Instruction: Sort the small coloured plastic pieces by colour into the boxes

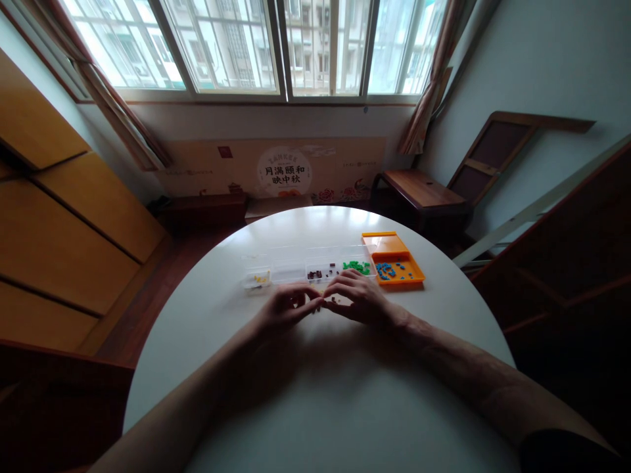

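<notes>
My left hand [292, 303] and my right hand [355, 295] meet over the middle of the white table [315, 407], fingertips pinched together. Whatever small thing they hold is hidden by the fingers. A few small brown pieces [334, 299] lie on the table by the fingertips. Just beyond is a clear divided plastic box [288, 269]. In its compartments are yellow pieces [261, 278], dark brown pieces [314, 274] and green pieces [357, 267]. Right of it, an open orange case [417, 268] holds blue pieces [386, 270].
Behind the round table stands a long printed cardboard panel [227, 167] under the window [227, 52]. A wooden chair [424, 187] is at the back right. Wooden cabinets [54, 243] line the left side.
</notes>
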Demonstrator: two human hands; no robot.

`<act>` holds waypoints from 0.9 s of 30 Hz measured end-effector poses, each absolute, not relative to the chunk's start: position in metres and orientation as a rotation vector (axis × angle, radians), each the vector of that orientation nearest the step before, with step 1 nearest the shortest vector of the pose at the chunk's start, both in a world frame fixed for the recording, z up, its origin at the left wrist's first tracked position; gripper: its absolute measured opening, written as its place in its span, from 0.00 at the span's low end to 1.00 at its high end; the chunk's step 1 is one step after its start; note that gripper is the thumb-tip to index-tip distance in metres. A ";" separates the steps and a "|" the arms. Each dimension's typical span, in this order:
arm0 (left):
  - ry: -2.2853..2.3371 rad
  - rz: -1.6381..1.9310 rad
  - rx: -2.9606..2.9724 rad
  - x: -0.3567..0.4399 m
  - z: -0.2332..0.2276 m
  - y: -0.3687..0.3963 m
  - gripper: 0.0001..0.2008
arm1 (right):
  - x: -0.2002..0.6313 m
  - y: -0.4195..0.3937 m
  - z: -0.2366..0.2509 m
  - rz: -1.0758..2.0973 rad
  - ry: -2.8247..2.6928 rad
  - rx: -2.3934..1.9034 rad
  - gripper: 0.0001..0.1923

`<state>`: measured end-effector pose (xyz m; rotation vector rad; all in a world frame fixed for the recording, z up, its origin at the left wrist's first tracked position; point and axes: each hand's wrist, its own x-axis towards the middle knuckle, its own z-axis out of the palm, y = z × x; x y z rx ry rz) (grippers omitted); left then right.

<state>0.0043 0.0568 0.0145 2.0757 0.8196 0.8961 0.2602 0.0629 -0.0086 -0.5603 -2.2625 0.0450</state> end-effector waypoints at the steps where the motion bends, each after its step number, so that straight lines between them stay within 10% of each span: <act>1: 0.824 0.895 2.059 0.005 0.013 0.057 0.15 | 0.260 0.063 -0.008 0.037 -2.258 -0.553 0.02; 27: 0.787 0.924 2.095 0.004 0.008 0.060 0.14 | 0.262 0.062 -0.009 0.181 -2.228 -0.628 0.01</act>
